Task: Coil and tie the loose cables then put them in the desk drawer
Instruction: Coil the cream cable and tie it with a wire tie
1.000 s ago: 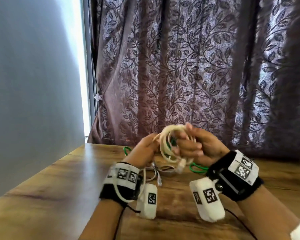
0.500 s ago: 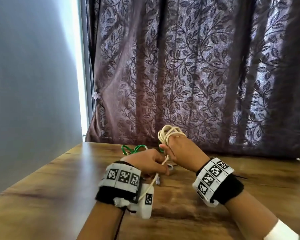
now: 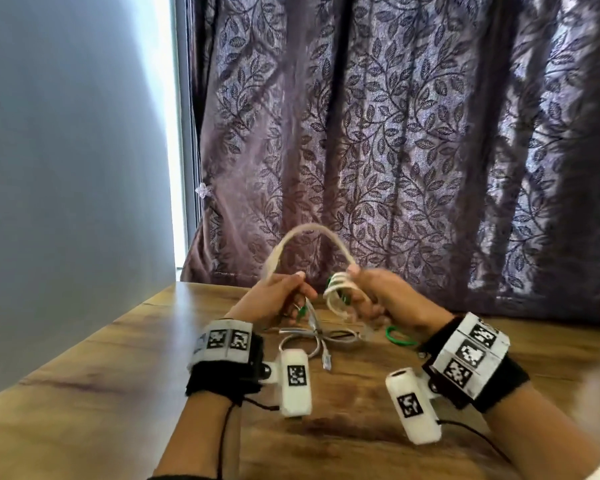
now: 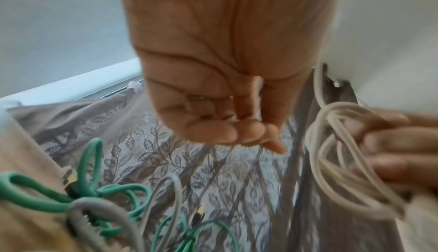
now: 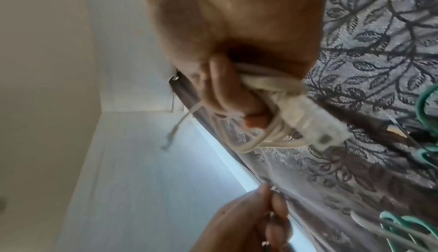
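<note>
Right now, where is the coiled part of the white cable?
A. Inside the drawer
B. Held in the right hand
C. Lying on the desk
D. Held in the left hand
B: the right hand grips the white cable coil above the desk, while the left hand holds its free end.

You are in a home room, at a desk pushed against a window. The wooden desk spreads under you with its grain and a dark knot. From twelve to three o'clock hangs a heavy mauve curtain woven with a leaf-and-vine pattern, the kind you find in a bedroom or living room. At eleven o'clock daylight comes through a narrow strip of window beside the curtain's edge. At nine to ten o'clock stands a plain pale painted wall.
</note>
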